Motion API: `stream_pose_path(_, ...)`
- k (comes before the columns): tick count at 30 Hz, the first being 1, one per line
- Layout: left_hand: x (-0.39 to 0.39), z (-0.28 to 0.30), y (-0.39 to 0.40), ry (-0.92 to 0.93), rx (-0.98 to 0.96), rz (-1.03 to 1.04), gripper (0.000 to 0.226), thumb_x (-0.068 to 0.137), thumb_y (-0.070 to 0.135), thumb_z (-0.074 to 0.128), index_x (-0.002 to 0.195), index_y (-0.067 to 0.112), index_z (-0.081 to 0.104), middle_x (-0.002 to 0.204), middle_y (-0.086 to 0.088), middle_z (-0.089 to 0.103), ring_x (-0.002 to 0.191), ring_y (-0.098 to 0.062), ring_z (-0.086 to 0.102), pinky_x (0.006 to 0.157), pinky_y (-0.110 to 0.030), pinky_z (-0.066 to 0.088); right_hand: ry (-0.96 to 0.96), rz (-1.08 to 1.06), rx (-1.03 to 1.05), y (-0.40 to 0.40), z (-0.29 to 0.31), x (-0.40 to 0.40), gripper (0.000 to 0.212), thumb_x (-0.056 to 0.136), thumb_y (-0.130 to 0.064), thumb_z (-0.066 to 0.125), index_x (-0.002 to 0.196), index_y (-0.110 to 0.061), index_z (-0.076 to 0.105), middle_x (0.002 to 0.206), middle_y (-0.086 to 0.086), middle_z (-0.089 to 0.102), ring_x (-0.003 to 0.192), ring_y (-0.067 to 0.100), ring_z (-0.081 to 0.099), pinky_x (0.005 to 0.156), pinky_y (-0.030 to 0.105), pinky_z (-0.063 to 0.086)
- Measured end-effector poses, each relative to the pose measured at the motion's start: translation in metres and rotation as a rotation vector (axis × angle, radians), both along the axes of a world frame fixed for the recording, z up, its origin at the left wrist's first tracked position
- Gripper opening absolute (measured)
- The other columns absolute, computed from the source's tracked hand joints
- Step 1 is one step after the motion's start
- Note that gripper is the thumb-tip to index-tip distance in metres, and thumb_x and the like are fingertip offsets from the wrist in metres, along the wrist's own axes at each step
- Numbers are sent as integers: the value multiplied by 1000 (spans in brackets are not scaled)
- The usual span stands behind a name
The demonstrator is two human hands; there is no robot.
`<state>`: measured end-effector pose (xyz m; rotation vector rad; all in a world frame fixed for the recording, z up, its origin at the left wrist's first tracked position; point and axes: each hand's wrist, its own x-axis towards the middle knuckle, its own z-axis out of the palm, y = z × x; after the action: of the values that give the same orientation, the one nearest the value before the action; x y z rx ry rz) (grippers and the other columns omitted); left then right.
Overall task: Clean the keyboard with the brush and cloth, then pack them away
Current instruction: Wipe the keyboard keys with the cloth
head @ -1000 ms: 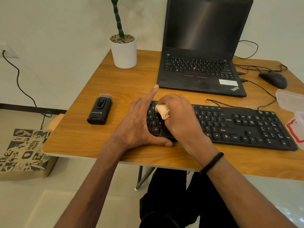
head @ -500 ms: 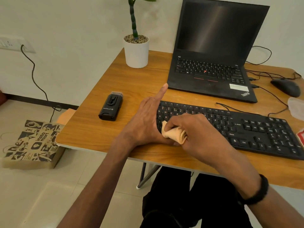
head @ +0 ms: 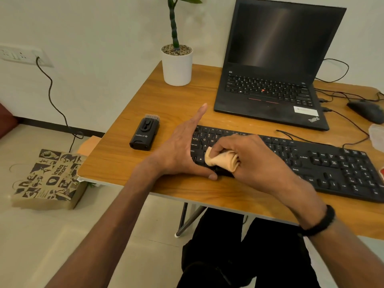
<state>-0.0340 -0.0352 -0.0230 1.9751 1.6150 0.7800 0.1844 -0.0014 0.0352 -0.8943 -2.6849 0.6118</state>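
Note:
A black keyboard [head: 324, 163] lies across the front of the wooden desk [head: 128, 159]. My right hand [head: 255, 161] is closed around a bunched tan cloth [head: 222, 160] and presses it on the keyboard's left keys. Bracing the keyboard's left end is my left hand [head: 182, 148], flat, with fingers stretched along the edge and the thumb at the front corner. The black brush [head: 145, 133], bristles pointing away from me, rests on the desk left of the keyboard, apart from both hands.
An open black laptop [head: 274, 84] stands behind the keyboard, a white plant pot [head: 177, 66] at the back left, a mouse [head: 366, 111] and cables at the far right. A clear plastic container edge [head: 377, 136] shows at right. A printed paper bag [head: 49, 179] sits on the floor.
My right hand slid the cloth from the upper left keys down to the lower left rows, and now rubs there. The left hand stays at the keyboard's end. The camera shifted left.

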Motion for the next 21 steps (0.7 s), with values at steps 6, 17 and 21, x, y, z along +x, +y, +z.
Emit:
stream_pose_path(6,-8,2,-6,-31,-38,9,159,54,58,98,161,46,-19,166,1,30,151,-10,30,124,-35,25,7,36,61,1,-5,-9,39,76,6,80,104,-20,73,103,-6,71,102,14,60,86,41,52)
stream_pose_path(17,-11,0,-9,-97,-18,-9,158,56,49,100,163,40,-15,157,7,42,126,17,41,103,3,23,81,77,-9,1,-13,-20,43,71,-2,86,106,-24,72,101,-7,69,94,8,62,77,30,52)
stream_pose_path(21,-15,1,-7,-79,-40,-5,159,55,54,99,161,46,-18,163,1,39,138,1,42,105,-2,20,3,108,28,-2,-5,-2,44,74,4,82,107,-24,73,105,-9,69,101,7,62,83,35,55)
